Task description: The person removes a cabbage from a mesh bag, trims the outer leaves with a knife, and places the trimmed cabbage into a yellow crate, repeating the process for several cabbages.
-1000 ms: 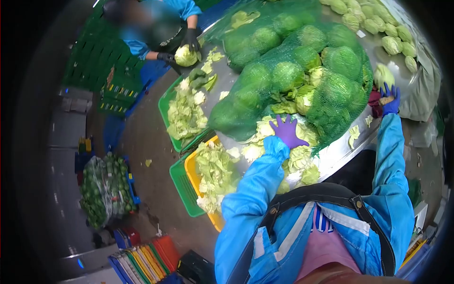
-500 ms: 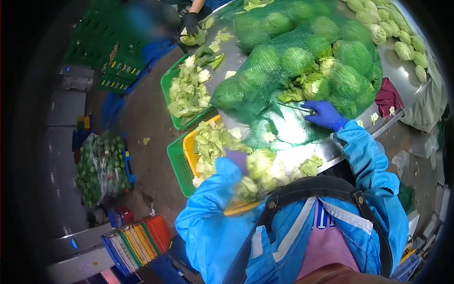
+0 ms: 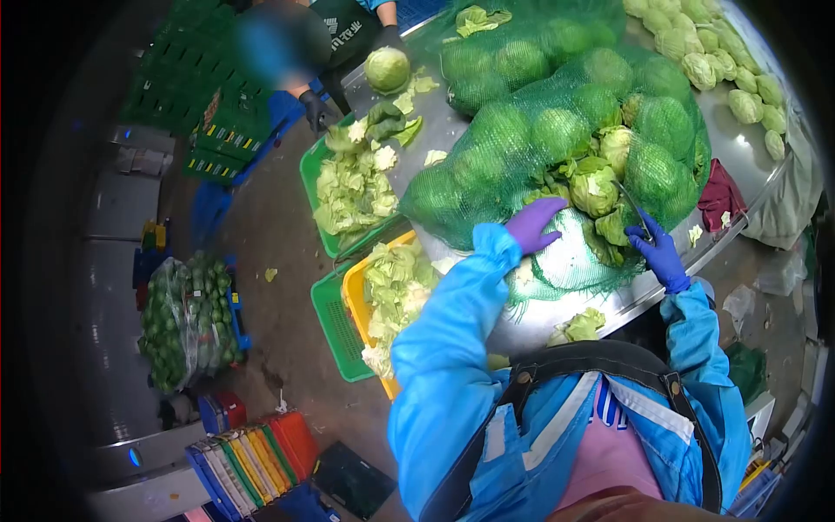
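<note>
Green mesh bags [image 3: 487, 157] full of cabbages lie on the metal table [image 3: 609, 300]. A loose cabbage [image 3: 594, 186] with open leaves sits at the mouth of the nearer bag. My left hand [image 3: 534, 226], in a purple glove, rests on the mesh to the left of this cabbage, fingers apart and holding nothing. My right hand [image 3: 658, 252], gloved in blue-purple, is closed on a knife [image 3: 628, 198], whose blade points at the cabbage. Trimmed leaves [image 3: 602, 239] hang below the cabbage.
A yellow crate [image 3: 355, 300] and green crates [image 3: 311, 178] with leaf trimmings stand at the table's left edge. Across the table, a co-worker's gloved hand [image 3: 315, 111] shows near a cabbage [image 3: 387, 70]. Small cabbages [image 3: 745, 106] and a maroon cloth [image 3: 720, 195] lie right.
My left hand has moved from above the yellow crate up to the mesh bag. My right hand has shifted right and down with the knife. The loose cabbage now shows more fully at the bag's mouth.
</note>
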Demonstrator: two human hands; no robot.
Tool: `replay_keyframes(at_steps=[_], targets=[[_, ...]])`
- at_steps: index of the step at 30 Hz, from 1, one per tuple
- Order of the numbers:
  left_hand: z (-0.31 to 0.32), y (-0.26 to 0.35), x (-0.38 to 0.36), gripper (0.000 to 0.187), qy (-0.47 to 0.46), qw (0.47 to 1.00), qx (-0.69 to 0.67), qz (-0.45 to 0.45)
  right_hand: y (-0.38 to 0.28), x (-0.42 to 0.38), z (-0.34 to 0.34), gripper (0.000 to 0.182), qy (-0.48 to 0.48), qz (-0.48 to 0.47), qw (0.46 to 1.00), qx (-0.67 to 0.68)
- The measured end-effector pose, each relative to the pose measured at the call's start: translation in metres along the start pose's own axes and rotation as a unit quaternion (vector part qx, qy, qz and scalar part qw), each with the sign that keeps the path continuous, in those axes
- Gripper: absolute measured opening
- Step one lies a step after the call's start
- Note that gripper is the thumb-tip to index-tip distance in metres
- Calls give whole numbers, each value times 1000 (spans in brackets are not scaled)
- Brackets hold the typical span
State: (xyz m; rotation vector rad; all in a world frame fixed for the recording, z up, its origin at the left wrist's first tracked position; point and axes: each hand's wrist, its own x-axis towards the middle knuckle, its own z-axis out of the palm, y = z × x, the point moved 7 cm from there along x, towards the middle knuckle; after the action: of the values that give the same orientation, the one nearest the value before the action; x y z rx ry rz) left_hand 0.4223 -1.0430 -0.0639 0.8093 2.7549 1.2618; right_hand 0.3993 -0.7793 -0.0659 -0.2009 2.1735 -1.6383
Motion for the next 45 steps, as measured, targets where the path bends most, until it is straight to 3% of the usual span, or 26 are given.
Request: replay_keyframes(at_steps=[1, 3, 5, 7, 9, 12, 13, 15, 16, 17, 18, 20, 23, 26, 28, 30, 32, 33, 36, 38, 39, 40, 41, 42, 44, 45], targets=[[-11, -5, 14, 56, 3, 1000, 1, 4, -5, -2, 2, 59, 4, 4, 1000, -6], [-54, -16, 36, 55, -26, 978, 122, -169, -8, -5, 1, 59, 15, 7, 1000, -6], [-104, -65, 22, 52, 8, 898, 89, -430, -2, -7, -4, 58, 41, 11, 999, 4], [-79, -253, -21, 58, 109, 943, -25, -313, -3, -7, -3, 55, 37, 20, 999, -6], [-103, -241, -45, 70, -30, 861, -82, -501, -5, -8, 1, 52, 31, 29, 999, -15], [-96, -213, -44, 77, -40, 867, 79, -490, -18, -6, 16, 49, 29, 9, 1000, 1], [-79, -198, -48, 72, -60, 872, -76, -480, -27, -6, 24, 49, 17, -9, 1000, 5], [-76, -77, -30, 65, 27, 969, 28, -245, -39, -7, 39, 45, -12, -7, 1000, 1], [-66, -34, -40, 62, 107, 969, 93, -201, -42, -4, 46, 45, -14, -3, 1000, 0], [-39, -9, -54, 56, 134, 964, 222, -65, -45, -2, 56, 45, -25, -25, 999, 10], [-14, 21, -55, 55, 3, 983, 159, -88, -46, 0, 66, 45, -35, -45, 998, 20], [31, 70, -79, 55, 48, 982, 177, 45, -40, 13, 83, 46, -33, -60, 995, 72], [50, 87, -101, 60, 110, 981, 158, -16, -24, 23, 102, 58, -71, -33, 997, -25], [67, 76, -127, 67, 170, 968, 143, -119, 12, 21, 117, 66, -108, 29, 994, -12], [58, 75, -142, 68, 250, 945, 72, -201, 9, 1, 132, 79, -216, 134, 963, 84], [46, 84, -143, 66, 274, 938, 51, -206, 9, -9, 137, 76, -169, 71, 982, 47], [44, 85, -141, 70, 255, 942, 30, -216, -5, -20, 133, 67, -136, 2, 986, -99], [46, 84, -140, 70, 256, 941, 30, -219, -13, -25, 133, 50, -110, -12, 983, -144], [49, 64, -137, 77, 242, 930, 117, -249, -11, -30, 157, 37, -178, -59, 970, -157], [71, 28, -139, 79, 77, 922, 41, -377, -19, -25, 165, 30, -160, -100, 960, -208], [55, 39, -138, 75, 164, 931, 85, -314, -23, -18, 161, 31, -123, -86, 971, -188], [52, 40, -141, 75, 164, 931, 85, -315, -28, -11, 157, 31, -87, -72, 979, -168], [41, 50, -142, 76, 202, 939, 61, -273, -41, -7, 155, 49, -123, -35, 978, -162], [33, 59, -144, 77, 240, 942, 37, -230, -46, -7, 158, 49, -124, -36, 978, -161], [37, 54, -154, 78, 223, 942, 40, -247, -68, -18, 176, 73, -183, -177, 955, -150], [42, 54, -154, 80, 205, 949, -8, -240, -57, -20, 192, 91, -262, -168, 930, -194]])
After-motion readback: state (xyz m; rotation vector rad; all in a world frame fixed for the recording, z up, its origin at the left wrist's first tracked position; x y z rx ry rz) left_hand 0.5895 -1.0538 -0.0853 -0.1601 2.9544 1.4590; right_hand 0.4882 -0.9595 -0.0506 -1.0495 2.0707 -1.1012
